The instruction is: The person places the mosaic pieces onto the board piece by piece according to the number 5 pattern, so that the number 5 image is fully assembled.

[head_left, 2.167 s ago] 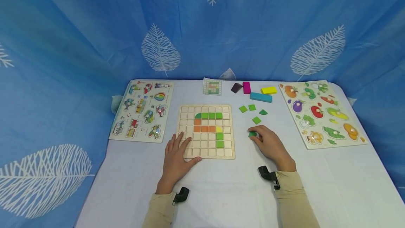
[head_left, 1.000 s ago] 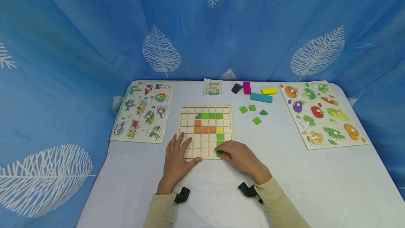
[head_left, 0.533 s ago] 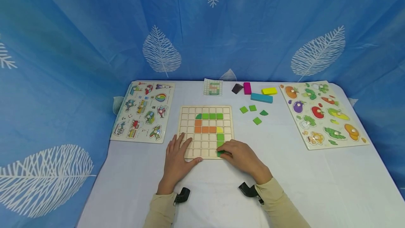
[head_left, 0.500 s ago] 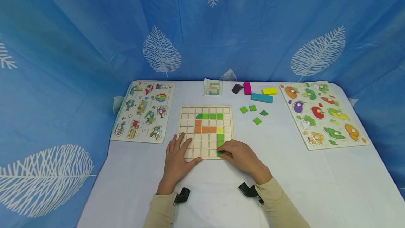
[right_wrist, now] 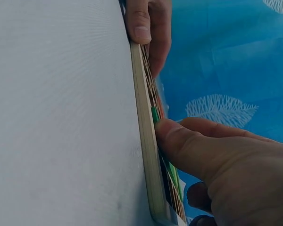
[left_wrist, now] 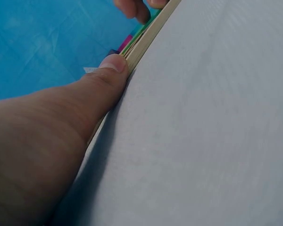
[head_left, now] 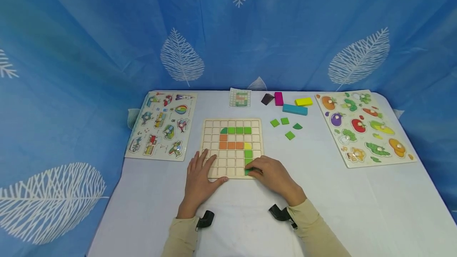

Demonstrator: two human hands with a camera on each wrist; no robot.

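Observation:
A wooden grid board (head_left: 217, 124) lies at the table's centre with green, orange and yellow tiles set in it. My left hand (head_left: 199, 173) rests flat on its near left corner, and its thumb (left_wrist: 108, 70) lies against the board's front edge (left_wrist: 148, 35). My right hand (head_left: 265, 173) is at the board's near right corner, with curled fingers holding a green tile (head_left: 247, 172) down in the bottom cell of the green column. In the right wrist view the thumb (right_wrist: 179, 141) presses that green tile (right_wrist: 154, 114) against the board (right_wrist: 144, 132).
Several loose green tiles (head_left: 289, 135) lie right of the board, with magenta (head_left: 278, 98), yellow (head_left: 303, 101), teal (head_left: 294, 109) and dark (head_left: 267, 98) blocks behind. A pattern card (head_left: 240, 98) stands at the back. A vehicle puzzle (head_left: 160, 124) lies left and a vegetable puzzle (head_left: 364, 128) right.
My right hand carried a green tile from the table right of the board to the board's near right corner. Over the last second it has barely shifted. The left hand has stayed put.

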